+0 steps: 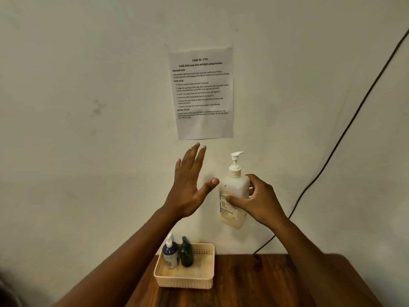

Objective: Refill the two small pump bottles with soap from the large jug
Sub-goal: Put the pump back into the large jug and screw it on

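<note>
My right hand (257, 201) grips the large white jug (235, 189), which has a white pump head and a printed label, and holds it upright in the air in front of the wall. My left hand (190, 185) is raised just left of the jug, fingers spread, palm facing it, holding nothing. Below, a dark blue pump bottle (170, 254) with a white pump and a dark green pump bottle (186, 252) stand upright side by side in the back left corner of a cream plastic basket (188, 282).
The basket sits on a dark wooden table (265, 284) against a pale wall. A printed task sheet (202, 94) is taped to the wall above my hands. A black cable (345, 129) runs diagonally down the wall at the right.
</note>
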### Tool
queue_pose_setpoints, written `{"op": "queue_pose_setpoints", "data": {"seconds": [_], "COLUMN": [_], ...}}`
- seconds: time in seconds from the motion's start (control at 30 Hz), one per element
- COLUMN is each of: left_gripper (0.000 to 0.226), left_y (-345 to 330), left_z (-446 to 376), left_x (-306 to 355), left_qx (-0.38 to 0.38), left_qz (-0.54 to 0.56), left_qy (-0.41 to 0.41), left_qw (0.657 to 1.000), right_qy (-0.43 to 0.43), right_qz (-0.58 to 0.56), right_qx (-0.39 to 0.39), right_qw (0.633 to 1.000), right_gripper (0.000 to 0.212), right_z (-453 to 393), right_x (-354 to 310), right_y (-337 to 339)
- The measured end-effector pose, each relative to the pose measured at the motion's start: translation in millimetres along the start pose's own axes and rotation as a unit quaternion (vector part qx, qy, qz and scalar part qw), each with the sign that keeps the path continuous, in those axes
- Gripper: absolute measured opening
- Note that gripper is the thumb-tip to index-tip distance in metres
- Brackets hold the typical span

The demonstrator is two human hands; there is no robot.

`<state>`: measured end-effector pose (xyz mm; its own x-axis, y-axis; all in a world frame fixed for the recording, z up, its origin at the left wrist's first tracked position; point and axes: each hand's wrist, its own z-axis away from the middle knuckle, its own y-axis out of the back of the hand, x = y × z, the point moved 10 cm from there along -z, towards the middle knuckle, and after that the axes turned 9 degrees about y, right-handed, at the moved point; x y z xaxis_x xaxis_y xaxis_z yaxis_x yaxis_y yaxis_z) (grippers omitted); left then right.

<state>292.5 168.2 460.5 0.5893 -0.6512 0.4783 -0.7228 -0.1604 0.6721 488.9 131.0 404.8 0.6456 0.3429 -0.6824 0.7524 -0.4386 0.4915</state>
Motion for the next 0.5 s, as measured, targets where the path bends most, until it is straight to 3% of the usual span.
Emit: {"op": "queue_pose_setpoints", "data": {"seconds": [0.5], "left_gripper": [0.089], "left_y": [-171.0], "left_z": [10.7], "left_x": [-119.4], "left_qx": [-0.079], "left_qz": [-0.069], "left_qy": [0.067], "left_qw": [0.992], "right_qy": [-0.083], "right_qz": [0.024], "right_qx": [-0.072], "right_qw": [0.994], "right_gripper": [0.077], "right_z": [11.9], "right_x": [194.5], "right_y": [-87.3]}}
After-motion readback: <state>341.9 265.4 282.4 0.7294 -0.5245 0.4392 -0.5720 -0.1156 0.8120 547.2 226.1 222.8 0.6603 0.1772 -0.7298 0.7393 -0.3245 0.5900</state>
